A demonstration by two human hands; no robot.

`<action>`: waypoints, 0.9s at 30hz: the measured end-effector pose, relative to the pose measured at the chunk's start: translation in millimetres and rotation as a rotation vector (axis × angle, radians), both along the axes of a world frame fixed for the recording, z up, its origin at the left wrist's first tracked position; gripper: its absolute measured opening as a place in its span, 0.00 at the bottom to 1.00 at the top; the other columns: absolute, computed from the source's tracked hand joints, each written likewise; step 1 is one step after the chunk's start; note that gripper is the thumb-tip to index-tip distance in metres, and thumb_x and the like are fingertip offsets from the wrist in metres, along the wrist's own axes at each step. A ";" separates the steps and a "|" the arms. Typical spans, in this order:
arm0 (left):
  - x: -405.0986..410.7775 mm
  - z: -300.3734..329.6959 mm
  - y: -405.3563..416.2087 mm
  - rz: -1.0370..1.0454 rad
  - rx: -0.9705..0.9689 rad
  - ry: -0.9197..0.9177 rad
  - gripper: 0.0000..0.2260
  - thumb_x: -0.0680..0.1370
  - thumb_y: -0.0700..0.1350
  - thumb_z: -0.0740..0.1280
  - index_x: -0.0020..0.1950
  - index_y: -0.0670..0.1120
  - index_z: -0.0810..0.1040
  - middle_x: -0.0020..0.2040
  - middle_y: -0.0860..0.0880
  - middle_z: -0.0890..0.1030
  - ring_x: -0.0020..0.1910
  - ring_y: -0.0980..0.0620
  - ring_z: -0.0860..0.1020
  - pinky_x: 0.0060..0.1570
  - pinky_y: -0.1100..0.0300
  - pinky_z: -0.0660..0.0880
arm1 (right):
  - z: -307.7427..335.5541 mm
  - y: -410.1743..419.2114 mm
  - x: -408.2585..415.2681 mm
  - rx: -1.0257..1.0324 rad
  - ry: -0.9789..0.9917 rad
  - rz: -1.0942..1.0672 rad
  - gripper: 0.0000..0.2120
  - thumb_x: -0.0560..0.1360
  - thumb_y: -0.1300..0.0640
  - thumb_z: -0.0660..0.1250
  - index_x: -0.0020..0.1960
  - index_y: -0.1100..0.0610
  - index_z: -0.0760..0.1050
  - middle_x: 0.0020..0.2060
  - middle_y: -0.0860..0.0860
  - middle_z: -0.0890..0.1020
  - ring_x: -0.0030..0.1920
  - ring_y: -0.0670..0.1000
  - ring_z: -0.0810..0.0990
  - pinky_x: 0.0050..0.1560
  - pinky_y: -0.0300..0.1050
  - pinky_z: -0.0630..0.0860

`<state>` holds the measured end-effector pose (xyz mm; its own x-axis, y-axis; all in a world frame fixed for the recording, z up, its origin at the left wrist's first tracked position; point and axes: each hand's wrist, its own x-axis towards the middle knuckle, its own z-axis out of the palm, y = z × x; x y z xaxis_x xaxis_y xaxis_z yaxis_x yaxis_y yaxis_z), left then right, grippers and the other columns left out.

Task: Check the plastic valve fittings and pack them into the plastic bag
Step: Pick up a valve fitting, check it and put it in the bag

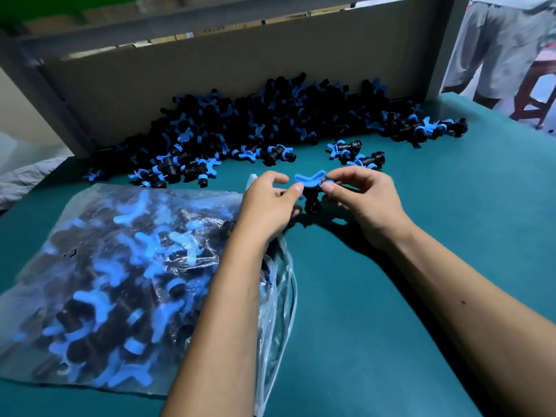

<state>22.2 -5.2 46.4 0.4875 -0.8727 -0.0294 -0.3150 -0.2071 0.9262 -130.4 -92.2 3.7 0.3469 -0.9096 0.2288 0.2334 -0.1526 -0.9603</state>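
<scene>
Now checking one valve fitting (310, 188), held between both hands above counter (421, 206), just right of plastic bag (126, 284) mouth. My left hand (270, 203) pinches left wing of blue handle with thumb and curled fingers; my right hand (361, 200) pinches right side same way. Handle faces up and away from me, wings spread left-right; black body hangs down toward counter, long axis near vertical. Advice to myself: turn slowly, look at threads and handle seat, light grip. Unchecked pile (270, 121) lies behind, against cardboard wall (210, 67).

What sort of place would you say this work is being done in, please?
Probably a factory packing or inspection bench: a heap of identical fittings on a green table, a bag filled with more, and both hands checking one fitting.
</scene>
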 end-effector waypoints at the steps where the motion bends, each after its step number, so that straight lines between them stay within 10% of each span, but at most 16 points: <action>1: -1.2 0.0 0.2 -0.003 -0.056 0.072 0.08 0.82 0.44 0.69 0.59 0.43 0.79 0.51 0.43 0.82 0.47 0.47 0.85 0.54 0.52 0.83 | -0.1 -1.2 -0.8 0.020 -0.021 0.042 0.06 0.73 0.64 0.76 0.49 0.58 0.84 0.42 0.51 0.85 0.36 0.47 0.82 0.41 0.37 0.78; 6: -1.4 0.8 -0.4 0.069 -0.197 0.232 0.02 0.78 0.35 0.73 0.45 0.38 0.83 0.37 0.46 0.82 0.37 0.52 0.83 0.43 0.61 0.83 | 0.2 -2.0 -3.4 0.109 -0.121 0.187 0.09 0.73 0.67 0.73 0.53 0.62 0.83 0.43 0.58 0.84 0.40 0.51 0.83 0.46 0.40 0.81; 18: 1.5 6.8 1.7 0.141 -0.252 0.211 0.09 0.73 0.32 0.76 0.49 0.44 0.84 0.47 0.39 0.85 0.50 0.40 0.86 0.58 0.48 0.82 | -0.8 -11.7 -4.3 0.296 -0.236 0.009 0.04 0.76 0.63 0.72 0.51 0.59 0.83 0.39 0.50 0.81 0.39 0.49 0.78 0.37 0.40 0.77; 27: -2.6 3.5 2.8 0.081 -0.174 0.079 0.09 0.72 0.35 0.78 0.48 0.46 0.86 0.39 0.50 0.85 0.40 0.54 0.83 0.53 0.53 0.82 | -3.0 -3.9 -1.1 0.010 0.011 0.140 0.06 0.73 0.63 0.76 0.50 0.57 0.85 0.40 0.55 0.85 0.37 0.53 0.76 0.36 0.41 0.75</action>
